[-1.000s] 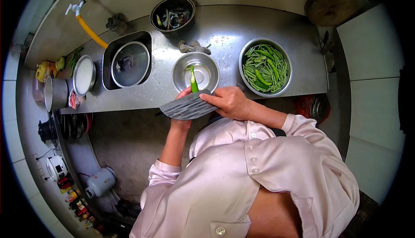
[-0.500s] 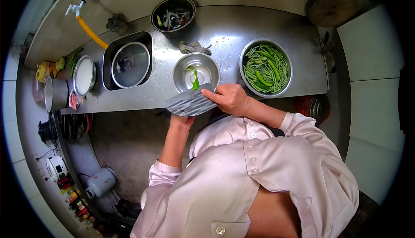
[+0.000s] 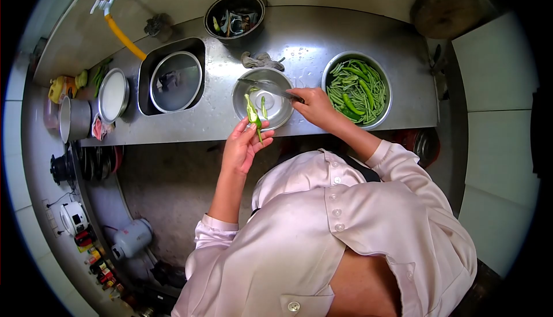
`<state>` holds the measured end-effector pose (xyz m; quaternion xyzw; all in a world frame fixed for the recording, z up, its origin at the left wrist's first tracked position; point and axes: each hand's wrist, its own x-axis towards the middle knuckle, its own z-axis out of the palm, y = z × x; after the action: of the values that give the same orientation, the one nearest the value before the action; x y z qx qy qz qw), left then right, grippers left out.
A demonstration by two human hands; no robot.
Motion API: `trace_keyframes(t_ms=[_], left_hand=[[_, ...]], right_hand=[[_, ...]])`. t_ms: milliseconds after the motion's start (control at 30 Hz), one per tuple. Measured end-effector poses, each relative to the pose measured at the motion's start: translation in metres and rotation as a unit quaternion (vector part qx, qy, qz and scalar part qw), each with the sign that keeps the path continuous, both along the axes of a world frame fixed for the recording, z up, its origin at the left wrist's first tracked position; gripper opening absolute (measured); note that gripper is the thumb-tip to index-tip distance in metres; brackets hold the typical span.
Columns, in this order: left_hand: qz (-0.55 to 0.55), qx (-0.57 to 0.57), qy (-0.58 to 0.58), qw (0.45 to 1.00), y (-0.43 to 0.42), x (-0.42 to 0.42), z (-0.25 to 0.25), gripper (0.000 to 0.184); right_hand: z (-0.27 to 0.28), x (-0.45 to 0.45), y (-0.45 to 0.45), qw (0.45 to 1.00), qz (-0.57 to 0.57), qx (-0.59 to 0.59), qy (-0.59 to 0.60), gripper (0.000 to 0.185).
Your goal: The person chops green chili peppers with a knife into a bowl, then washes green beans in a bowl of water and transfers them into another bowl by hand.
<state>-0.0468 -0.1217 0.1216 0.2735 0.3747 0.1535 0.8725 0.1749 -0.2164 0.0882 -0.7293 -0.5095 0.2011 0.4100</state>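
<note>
Green pepper: in the left hand, at the near-left rim of the steel bowl; slit or broken, pale inside showing.
Pepper axis: roughly near-far, far end leaning left, tapered green end toward the person.
Left hand [image 3: 241, 147]: nearer hand; grip pinches the green pepper [image 3: 252, 112] between thumb and fingers, other fingers partly spread.
Pepper vs left grip: pale part sticks out far of fingertips, tapered end passes them on the near side.
Right hand [image 3: 314, 108]: grip closed round the handle of the knife [image 3: 265, 87].
Pepper vs right grip: left and nearer to the person.
Knife: blade over the bowl, running left and slightly far from the right hand; just far of the pepper, looks apart from it.
Steel bowl [image 3: 283, 110]: on the surface [image 3: 311, 34], green piece [image 3: 264, 108] inside.
Basin [image 3: 380, 119]: right of bowl; holds green pods [image 3: 374, 83], bigger whole peppers [image 3: 350, 105] on top.
Cloth [image 3: 262, 61]: just far of bowl, crumpled.
Dark pot [image 3: 236, 40]: farther, scraps inside.
Sink: left, round pan [image 3: 178, 95] in it.
Yellow hose [image 3: 124, 40]: from tap to sink.
</note>
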Motion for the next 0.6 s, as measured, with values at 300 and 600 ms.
trace_keyframes(t_ms=[300,600], left_hand=[[0.07,-0.034,-0.028,0.997,-0.002,0.012,-0.035,0.027],[0.063,0.029,-0.074,0.995,-0.01,0.003,-0.053,0.026]], right_hand=[[0.038,-0.038,-0.024,0.965,0.139,0.147,-0.164,0.05],[0.043,-0.043,-0.027,0.944,0.153,0.165,-0.241,0.054]])
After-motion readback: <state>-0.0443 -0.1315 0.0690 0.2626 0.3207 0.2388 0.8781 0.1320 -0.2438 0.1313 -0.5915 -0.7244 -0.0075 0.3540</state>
